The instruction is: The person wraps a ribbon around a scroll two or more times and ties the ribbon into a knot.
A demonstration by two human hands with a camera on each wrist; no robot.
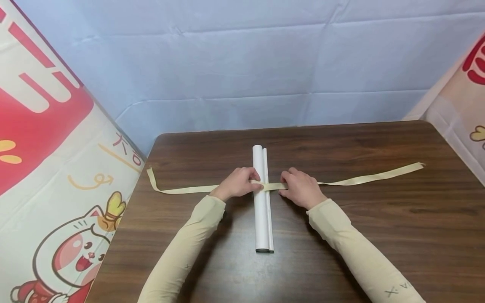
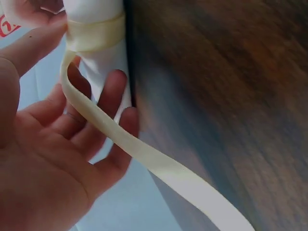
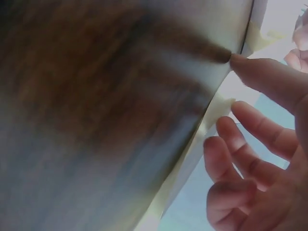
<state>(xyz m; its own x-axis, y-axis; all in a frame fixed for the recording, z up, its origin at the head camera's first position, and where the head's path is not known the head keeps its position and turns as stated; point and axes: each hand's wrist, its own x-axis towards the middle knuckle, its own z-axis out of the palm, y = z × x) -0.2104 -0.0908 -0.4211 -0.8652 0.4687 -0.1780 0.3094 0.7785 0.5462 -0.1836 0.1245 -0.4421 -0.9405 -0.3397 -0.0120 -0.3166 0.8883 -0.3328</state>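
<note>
A pale blue backdrop (image 1: 242, 63) hangs beyond the far edge of the dark wooden table (image 1: 398, 219), and a printed panel (image 1: 49, 176) stands along the left. A pale yellow ribbon (image 1: 274, 186) spans most of the table's width: its left tail bends far-ward close to the left edge, while its right tail ends with a stretch of wood between it and the right edge. Mid-table it crosses a white roll (image 1: 261, 219) as a flat band; whether it passes fully underneath cannot be seen. The roll points near to far, both ends well inside the table edges, with a dark near end. A thinner white rod (image 1: 269, 210) runs along its right side. The left hand (image 1: 240, 182) pinches the ribbon at the roll, its other fingers loosely bent. The right hand (image 1: 302, 188), just right of the rod, touches the ribbon, thumb and fingers apart.
</note>
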